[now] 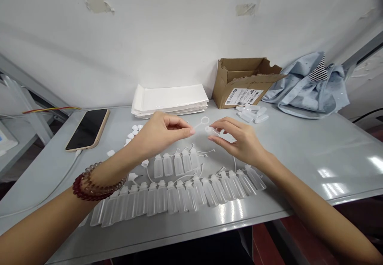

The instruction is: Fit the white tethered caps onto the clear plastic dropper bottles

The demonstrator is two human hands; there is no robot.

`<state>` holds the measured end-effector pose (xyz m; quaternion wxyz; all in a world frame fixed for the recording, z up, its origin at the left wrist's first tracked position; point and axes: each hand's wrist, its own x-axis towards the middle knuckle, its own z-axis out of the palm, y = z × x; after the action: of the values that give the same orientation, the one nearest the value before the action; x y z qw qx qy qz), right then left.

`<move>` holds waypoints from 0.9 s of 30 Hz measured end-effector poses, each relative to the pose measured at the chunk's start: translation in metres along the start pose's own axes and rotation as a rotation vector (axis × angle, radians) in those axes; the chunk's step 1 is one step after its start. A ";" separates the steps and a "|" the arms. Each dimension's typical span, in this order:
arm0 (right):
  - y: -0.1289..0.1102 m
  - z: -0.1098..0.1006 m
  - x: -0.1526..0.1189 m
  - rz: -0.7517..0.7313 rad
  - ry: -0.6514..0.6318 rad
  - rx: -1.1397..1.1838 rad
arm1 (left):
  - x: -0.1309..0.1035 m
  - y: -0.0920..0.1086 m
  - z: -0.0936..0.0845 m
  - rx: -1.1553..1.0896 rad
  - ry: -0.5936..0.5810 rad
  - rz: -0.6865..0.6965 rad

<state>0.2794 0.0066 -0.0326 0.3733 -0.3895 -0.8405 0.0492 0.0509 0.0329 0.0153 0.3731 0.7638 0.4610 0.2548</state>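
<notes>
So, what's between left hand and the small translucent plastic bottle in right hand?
A thin translucent ring-ended strap, pinched in the left hand; head view shows it.

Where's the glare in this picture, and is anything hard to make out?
Head view: white glare patches on the glossy grey tabletop, at right and near its front edge; the small translucent plastic bottles in the long row look pale, edges low in contrast; deep shadow underneath the tabletop.

The left hand [163, 131] is pinched at thumb and index fingertips; near that grip, the right hand [239, 139] is curled, its thumb and fingers closed in a pinch. Behind each grip, the left forearm [56, 213] and right forearm [314, 205] are angled inward.
</notes>
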 end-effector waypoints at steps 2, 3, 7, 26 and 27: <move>-0.004 -0.003 0.001 0.059 -0.022 0.111 | -0.003 -0.001 0.005 0.125 0.126 0.122; -0.007 -0.004 0.002 0.095 -0.033 0.166 | -0.004 -0.002 0.008 0.200 0.188 0.206; -0.012 -0.006 0.003 0.214 -0.037 0.327 | -0.008 -0.006 0.021 0.429 0.370 0.462; -0.014 -0.001 -0.002 0.081 -0.006 0.231 | -0.014 -0.014 0.021 0.948 0.413 0.727; -0.014 0.000 -0.002 0.063 0.001 0.220 | -0.015 -0.014 0.021 0.932 0.397 0.715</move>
<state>0.2720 -0.0042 -0.0283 0.4124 -0.3724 -0.8173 0.1525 0.0526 0.0166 -0.0093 -0.2011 0.8916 0.3000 0.2731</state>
